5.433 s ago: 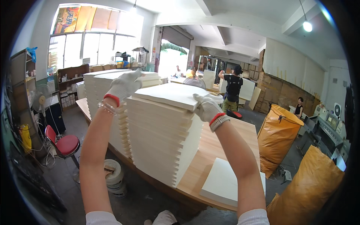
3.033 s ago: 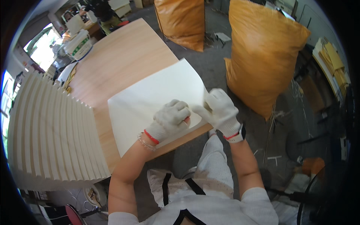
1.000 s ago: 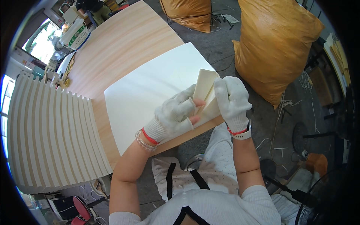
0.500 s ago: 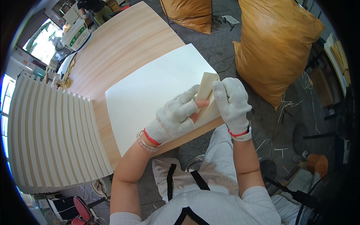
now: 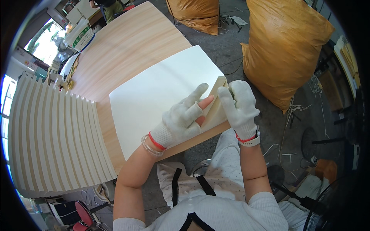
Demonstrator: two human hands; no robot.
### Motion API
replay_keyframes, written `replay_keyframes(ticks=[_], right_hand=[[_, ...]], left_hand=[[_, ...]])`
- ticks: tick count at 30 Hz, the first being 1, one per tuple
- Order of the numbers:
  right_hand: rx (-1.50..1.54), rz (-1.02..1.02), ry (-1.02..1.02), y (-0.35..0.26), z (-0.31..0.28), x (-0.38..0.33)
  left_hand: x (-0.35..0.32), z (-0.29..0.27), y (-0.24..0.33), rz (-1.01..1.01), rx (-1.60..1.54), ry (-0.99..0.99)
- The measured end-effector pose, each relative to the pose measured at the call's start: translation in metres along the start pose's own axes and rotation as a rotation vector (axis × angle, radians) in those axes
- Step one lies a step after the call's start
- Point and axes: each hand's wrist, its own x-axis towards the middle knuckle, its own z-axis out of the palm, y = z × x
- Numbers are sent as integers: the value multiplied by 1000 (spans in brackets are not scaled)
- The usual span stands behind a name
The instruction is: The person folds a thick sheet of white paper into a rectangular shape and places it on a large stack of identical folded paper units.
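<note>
A large white sheet (image 5: 154,92) lies on the wood-grain table, with its right near corner folded up into a narrow cream-coloured flap (image 5: 215,101). My left hand (image 5: 184,115), in a white glove that leaves some fingertips bare, rests on the sheet beside this fold. Its fingers are spread; one points away from me and a bare fingertip touches the flap. My right hand (image 5: 241,102), also gloved, is closed at the sheet's right edge. Its thumb presses against the end of the fold, and its other fingers curl out of sight behind it.
A tall ribbed stack of white pieces (image 5: 58,134) stands at the left of the wood-grain table (image 5: 135,42). A white bucket (image 5: 80,36) sits at the table's far left. Bulging orange sacks (image 5: 283,50) stand on the floor to the right, near scattered strips. Far off, a person (image 5: 110,7) is partly visible.
My left index finger has lifted off the flap and straightened. The flap leans lower and closer to my right hand, which stays at the edge.
</note>
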Motion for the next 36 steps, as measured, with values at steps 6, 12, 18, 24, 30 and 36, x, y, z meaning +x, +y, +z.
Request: replay_keyframes(ticks=[6,12,18,24,30,36], right_hand=[[-118,-174,34,10,3,-1],[-112,-197,30,11,4,-2],[-68,-154,0,5,1,-1],[-102,-176,36,11,4,-3],[-40,-158,7,6,1,-1],[-30,-108,-33,6,-1,-4]], left_hand=[[3,0,2,-88,-100,-54],[2,5,0,-98,-179,30],[2,4,-3,19,-85,-9],[3,5,1,-119,-74,-43],[1,5,2,-91,-155,-17],[1,2,0,-8,-68,-6]])
